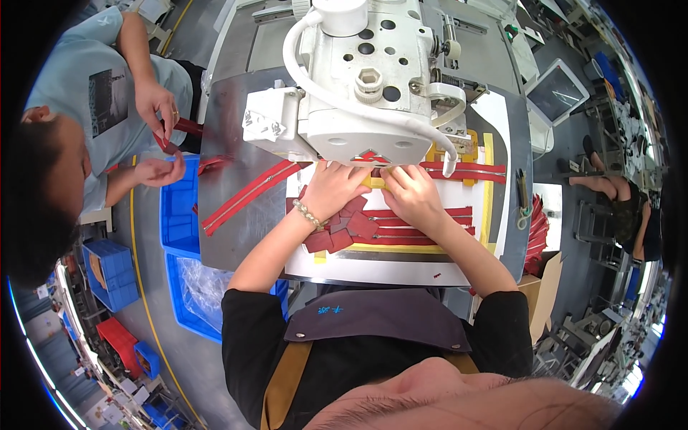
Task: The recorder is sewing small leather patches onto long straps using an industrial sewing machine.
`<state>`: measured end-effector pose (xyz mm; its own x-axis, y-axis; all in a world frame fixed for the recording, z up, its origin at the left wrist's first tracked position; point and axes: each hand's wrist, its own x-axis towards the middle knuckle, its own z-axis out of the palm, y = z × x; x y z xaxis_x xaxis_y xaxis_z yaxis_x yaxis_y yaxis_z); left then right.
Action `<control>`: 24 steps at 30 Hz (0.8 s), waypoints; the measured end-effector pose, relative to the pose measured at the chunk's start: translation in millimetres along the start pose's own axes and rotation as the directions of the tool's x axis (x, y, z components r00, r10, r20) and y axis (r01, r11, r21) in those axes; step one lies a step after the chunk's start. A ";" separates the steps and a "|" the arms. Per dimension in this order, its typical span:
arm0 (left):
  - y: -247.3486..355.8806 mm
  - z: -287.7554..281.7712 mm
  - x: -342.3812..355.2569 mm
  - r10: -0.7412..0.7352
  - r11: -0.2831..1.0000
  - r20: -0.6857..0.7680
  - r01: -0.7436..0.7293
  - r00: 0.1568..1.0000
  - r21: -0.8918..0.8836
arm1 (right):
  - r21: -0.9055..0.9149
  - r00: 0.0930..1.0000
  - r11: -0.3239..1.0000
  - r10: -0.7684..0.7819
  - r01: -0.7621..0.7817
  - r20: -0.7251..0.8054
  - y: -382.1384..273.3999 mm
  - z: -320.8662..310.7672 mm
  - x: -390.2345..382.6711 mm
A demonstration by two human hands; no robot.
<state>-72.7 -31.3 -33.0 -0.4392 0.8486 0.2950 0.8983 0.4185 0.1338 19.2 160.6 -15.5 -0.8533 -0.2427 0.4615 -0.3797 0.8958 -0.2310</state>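
Observation:
Both my hands are side by side under the front of a white sewing machine (365, 107). My left hand (331, 188), with a beaded bracelet at the wrist, has its fingers bent over the inner end of a red zipper (247, 193) that trails left off the plate. My right hand (410, 190) is closed at the inner end of another red zipper strip (473, 172) stretching right. The machine head partly hides my fingertips. Between them shows a yellow piece (374, 183). Dark red fabric patches (340, 228) lie heaped below my left hand, beside several red zippers (423, 233) under my right forearm.
A co-worker (107, 107) at the left holds a red strip. Blue bins (179, 208) stand by the table's left edge. On the right are a dark-handled tool (522, 190), a hanging red bundle (537, 229), a cardboard box (548, 287) and a screen (557, 93).

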 end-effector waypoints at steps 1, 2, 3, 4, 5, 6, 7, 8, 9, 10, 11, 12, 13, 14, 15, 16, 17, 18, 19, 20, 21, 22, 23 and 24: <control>3.0 0.8 -0.7 -0.030 0.999 0.027 0.029 0.999 0.038 | -0.009 1.000 1.000 0.003 -0.003 0.000 -0.6 0.6 0.1; 5.0 1.2 -0.5 -0.062 0.995 0.053 0.058 0.997 0.078 | -0.017 1.000 1.000 0.005 -0.005 0.000 -1.0 1.2 0.2; 5.5 0.9 0.5 -0.063 0.995 0.053 0.059 0.997 0.078 | -0.017 1.000 1.000 0.005 -0.005 0.001 -1.2 1.5 0.2; 6.3 -1.6 2.4 -0.047 0.996 0.011 0.046 0.999 0.082 | -0.035 1.000 0.999 0.004 -0.004 0.002 -1.8 1.2 0.1; 6.4 -3.0 3.5 -0.032 0.996 -0.032 0.034 0.999 0.087 | -0.054 1.000 0.999 0.003 -0.002 0.003 -2.2 0.9 0.3; 4.9 -1.6 3.4 -0.032 0.996 -0.032 0.034 0.999 0.086 | -0.054 1.000 0.999 0.003 -0.002 0.004 -2.6 0.4 0.6; 2.7 1.1 2.7 -0.040 0.998 -0.016 0.040 0.999 0.048 | -0.035 1.000 0.999 0.008 -0.008 -0.006 -2.8 -0.3 1.2; 1.0 3.3 1.5 -0.046 0.999 -0.001 0.046 0.999 0.010 | -0.016 1.000 1.000 0.013 -0.013 -0.016 -2.9 -0.9 1.7; -0.2 4.7 -0.6 -0.047 0.999 -0.002 0.047 0.999 0.011 | -0.016 1.000 1.000 0.012 -0.012 -0.016 -3.2 0.1 1.8; -0.9 4.7 -2.0 -0.035 0.999 -0.003 0.035 0.999 0.012 | -0.039 1.000 0.999 0.007 -0.008 -0.025 -3.5 2.3 0.9; -0.8 4.8 -2.6 -0.022 1.000 -0.005 0.022 1.000 0.014 | -0.061 0.999 0.998 0.002 -0.004 -0.034 -3.5 3.5 0.0; 0.0 4.7 -2.0 -0.020 1.000 -0.006 0.020 1.000 0.014 | -0.063 0.999 0.998 0.004 -0.006 -0.035 -3.4 3.1 -1.0; 2.2 0.5 0.1 -0.010 1.000 -0.040 0.011 0.999 0.008 | -0.058 1.000 0.998 0.023 -0.023 -0.003 -4.6 2.8 -2.4; 4.2 -2.0 1.1 -0.001 1.000 -0.074 0.001 0.997 0.003 | -0.054 0.999 0.998 0.041 -0.040 0.027 -5.4 2.3 -3.2; 5.8 -1.0 -0.3 0.001 1.000 -0.075 -0.001 0.997 0.004 | -0.056 0.999 0.998 0.042 -0.041 0.025 -6.2 1.4 -2.6; 7.2 2.4 -2.7 -0.013 1.000 -0.031 0.014 0.999 0.005 | -0.069 1.000 0.997 0.025 -0.024 0.007 -6.1 1.8 -1.6; 8.4 4.9 -4.5 -0.028 1.000 0.013 0.028 1.000 0.008 | -0.083 1.000 0.997 0.007 -0.008 -0.012 -5.8 2.7 -1.0; 9.3 7.1 -5.8 -0.028 1.000 0.018 0.028 0.999 0.007 | -0.080 1.000 0.997 0.010 -0.011 -0.011 -5.3 3.9 -1.1; 10.9 6.9 -6.3 -0.012 1.000 -0.055 0.013 0.998 0.006 | -0.086 1.000 0.996 0.005 -0.007 -0.020 -5.9 3.5 -1.3; 12.4 6.4 -6.4 0.003 1.000 -0.128 -0.002 0.992 0.006 | -0.092 1.000 0.996 0.001 -0.004 -0.028 -6.3 3.2 -1.7; 13.8 5.6 -6.1 0.006 1.000 -0.126 -0.005 0.992 0.005 | -0.093 1.000 0.996 0.005 -0.008 -0.029 -6.4 3.4 -2.1; 15.5 2.3 -4.3 0.000 1.000 -0.148 0.001 0.989 0.010 | -0.095 1.000 0.995 0.001 -0.004 -0.029 -5.8 3.9 -2.1; 16.7 0.5 -3.6 -0.006 1.000 -0.170 0.008 0.985 0.014 | -0.097 1.000 0.995 -0.002 0.000 -0.029 -5.6 4.4 -2.7; 16.5 0.8 -3.6 -0.005 1.000 -0.169 0.007 0.986 0.013 | -0.097 1.000 0.995 0.000 -0.002 -0.028 -5.5 5.0 -4.3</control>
<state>-56.4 -27.2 -32.6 -0.4356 0.7798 0.4496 0.8950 0.4287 0.1234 23.2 154.8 -20.5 -0.8426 -0.2325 0.4857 -0.3414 0.9282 -0.1479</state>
